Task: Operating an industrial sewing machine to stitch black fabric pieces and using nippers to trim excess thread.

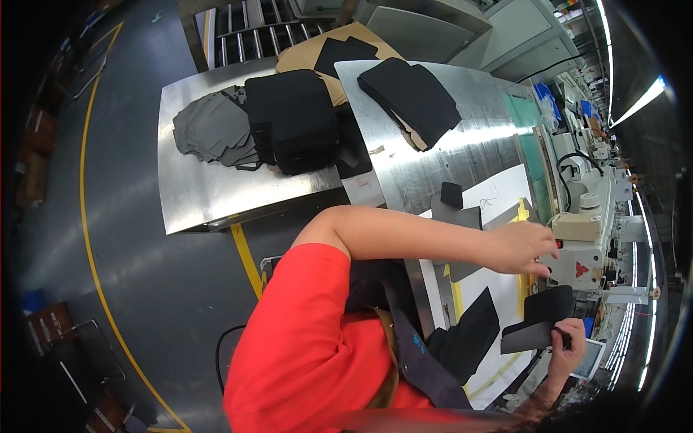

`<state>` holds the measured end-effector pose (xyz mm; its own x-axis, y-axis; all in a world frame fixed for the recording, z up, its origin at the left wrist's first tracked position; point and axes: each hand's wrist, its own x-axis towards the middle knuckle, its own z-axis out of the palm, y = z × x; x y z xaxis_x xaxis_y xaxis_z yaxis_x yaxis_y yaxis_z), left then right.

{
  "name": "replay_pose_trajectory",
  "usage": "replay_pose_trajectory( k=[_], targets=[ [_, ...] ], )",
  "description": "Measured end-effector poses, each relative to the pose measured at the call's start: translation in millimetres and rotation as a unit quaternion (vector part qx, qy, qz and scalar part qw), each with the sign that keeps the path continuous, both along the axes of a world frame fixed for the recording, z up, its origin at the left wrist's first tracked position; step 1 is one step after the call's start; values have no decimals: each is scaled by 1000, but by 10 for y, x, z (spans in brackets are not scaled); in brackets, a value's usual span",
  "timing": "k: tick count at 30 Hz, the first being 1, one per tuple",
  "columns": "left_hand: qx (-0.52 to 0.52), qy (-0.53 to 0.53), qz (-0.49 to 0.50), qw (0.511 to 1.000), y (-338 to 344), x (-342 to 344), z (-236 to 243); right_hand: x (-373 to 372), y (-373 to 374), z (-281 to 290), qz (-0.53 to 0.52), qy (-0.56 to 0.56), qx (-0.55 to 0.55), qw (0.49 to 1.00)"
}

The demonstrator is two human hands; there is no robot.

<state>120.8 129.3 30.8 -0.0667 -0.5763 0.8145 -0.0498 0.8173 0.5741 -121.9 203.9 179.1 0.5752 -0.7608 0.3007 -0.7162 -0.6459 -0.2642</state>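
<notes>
My left hand [527, 249] reaches across to the white sewing machine [581, 263], its fingers apart and holding nothing. Below it my right hand [567, 343] grips dark fabric pieces [545, 307], one black and one with a greyer face. Beside them a large black piece [469, 335] lies over a white work board [520, 361] with yellow tape strips [455, 299]. Behind my left forearm, a small black square [452, 193] and a dark grey piece [465, 218] lie on the board.
A steel table [188, 202] holds grey cut pieces [209, 130] and a black stack [292, 123]. Another black stack [408, 101] lies on the adjoining steel top [476, 115]. A roller conveyor [249, 43] stands behind; yellow floor lines [94, 267] run at left, machines along the right.
</notes>
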Motion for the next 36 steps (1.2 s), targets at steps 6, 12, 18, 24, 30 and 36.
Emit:
replay_pose_trajectory(
  k=[6, 12, 18, 24, 30, 36],
  targets=[
    [65, -64, -487, 869, 243, -304, 624, 15, 214, -8, 223, -78, -41, 971],
    [180, -156, -393, 888, 63, -416, 392, -326, -70, -320, 97, -182, 33, 978],
    [424, -169, -257, 852, -234, -279, 196, -441, -345, -1040, -201, -469, 286, 811],
    [535, -190, -266, 779, -272, -377, 231, -517, -213, -1184, -198, -428, 354, 808],
    [577, -214, -308, 726, -267, -331, 215, -593, -208, -1200, -227, -337, 309, 860],
    [326, -311, -304, 839, -231, -357, 275, -323, -139, -1230, -129, -320, 280, 896]
  ],
)
